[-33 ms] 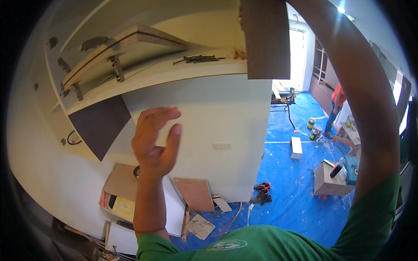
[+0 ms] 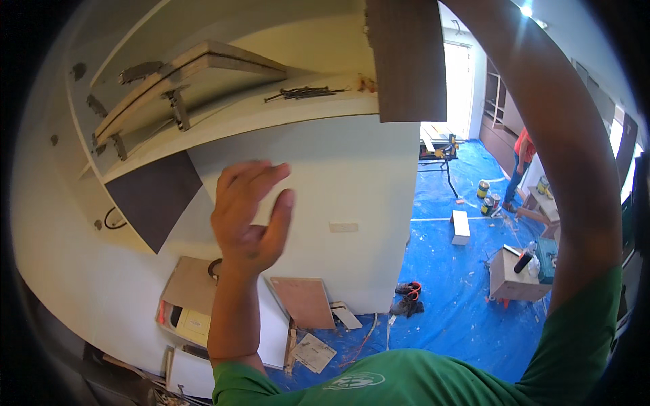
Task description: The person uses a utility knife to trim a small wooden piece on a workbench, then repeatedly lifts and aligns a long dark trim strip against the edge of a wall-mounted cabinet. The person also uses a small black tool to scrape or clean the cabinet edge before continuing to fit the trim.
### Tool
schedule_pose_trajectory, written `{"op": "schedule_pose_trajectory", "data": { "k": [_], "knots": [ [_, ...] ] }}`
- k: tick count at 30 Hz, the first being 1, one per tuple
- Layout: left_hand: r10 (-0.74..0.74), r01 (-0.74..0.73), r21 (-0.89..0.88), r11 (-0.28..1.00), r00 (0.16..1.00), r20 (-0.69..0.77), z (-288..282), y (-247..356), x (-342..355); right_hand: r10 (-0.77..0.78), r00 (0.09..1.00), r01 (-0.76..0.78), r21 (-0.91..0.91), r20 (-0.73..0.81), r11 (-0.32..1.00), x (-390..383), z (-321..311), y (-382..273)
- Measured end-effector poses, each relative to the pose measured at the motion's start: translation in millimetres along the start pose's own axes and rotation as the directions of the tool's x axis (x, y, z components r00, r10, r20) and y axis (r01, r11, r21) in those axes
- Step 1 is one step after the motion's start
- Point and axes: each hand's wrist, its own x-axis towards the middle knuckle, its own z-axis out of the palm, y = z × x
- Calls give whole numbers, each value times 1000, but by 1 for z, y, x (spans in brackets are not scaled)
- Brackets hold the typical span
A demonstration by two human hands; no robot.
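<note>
My left hand (image 2: 249, 215) is raised in mid-air below the wall cabinet (image 2: 257, 125), holding nothing, its fingers gently curved and the thumb apart. My right arm (image 2: 569, 135) reaches up past the upper edge, so the right hand is out of sight. Near it, a brown cabinet door (image 2: 409, 64) hangs at the cabinet's right end. On the cabinet's bottom board lies a small heap of dark screws (image 2: 305, 93). To their left, a wooden door panel (image 2: 183, 71) with metal hinges (image 2: 178, 108) leans inside.
Blue sheeting (image 2: 433, 271) covers the floor, with shoes (image 2: 408, 299), a box-like stand (image 2: 518, 277), paint cans (image 2: 487, 203) and a small white box (image 2: 460, 228) on it. A person in a red top (image 2: 521, 162) stands far right. Board offcuts (image 2: 302, 301) lean at the wall.
My left hand has shifted slightly to the right, its thumb and fingertips pointing a little further right. The cabinet and door sit marginally further left in view.
</note>
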Motion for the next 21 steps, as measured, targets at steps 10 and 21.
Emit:
{"op": "schedule_pose_trajectory", "data": {
  "k": [10, 21],
  "knots": [
    [306, -305, 66, 950, 952, -4, 77, 19, 100, 43, 998, -45, 29, 55, 999, -4, -12, -6],
    [325, -324, 77, 943, 946, 5, 95, 11, 111, 63, 996, -65, 37, 71, 997, -2, -10, -2]
  ]
}}
